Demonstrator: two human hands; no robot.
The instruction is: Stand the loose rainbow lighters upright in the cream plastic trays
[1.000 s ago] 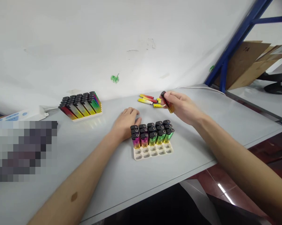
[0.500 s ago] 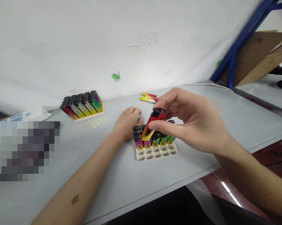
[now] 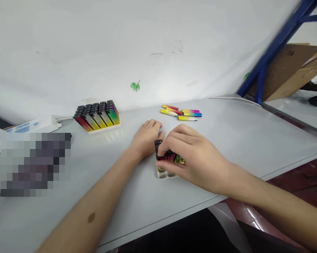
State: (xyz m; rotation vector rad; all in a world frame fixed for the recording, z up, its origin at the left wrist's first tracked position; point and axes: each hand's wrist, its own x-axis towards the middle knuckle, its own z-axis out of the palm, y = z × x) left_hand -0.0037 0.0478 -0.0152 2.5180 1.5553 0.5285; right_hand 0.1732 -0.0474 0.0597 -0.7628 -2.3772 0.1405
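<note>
A pale tray (image 3: 172, 175) with round-cornered cells holds several upright lighters with black tops, partly covered by my right hand (image 3: 186, 151). That hand pinches a red and yellow lighter (image 3: 161, 159) at the tray's left side, its lower end down at a cell in front of the standing lighters. My left hand (image 3: 147, 136) lies on the grey table (image 3: 132, 207) against the tray's back left corner, fingers loosely spread and holding nothing visible. Its thumb is beside the black lighter tops.
Behind my right hand, several loose coloured lighters (image 3: 188, 118) lie near the wall. A full block of upright lighters (image 3: 97, 121) stands at the back left. Further left are a pixelated dark object (image 3: 39, 165) and a white device (image 3: 32, 128). Blue frame (image 3: 261, 77) and cardboard (image 3: 287, 70) stand right.
My right hand has brought the red and yellow lighter down and slightly left, from above the tray into its left front part. More loose lighters show behind. My left hand stays beside the tray.
</note>
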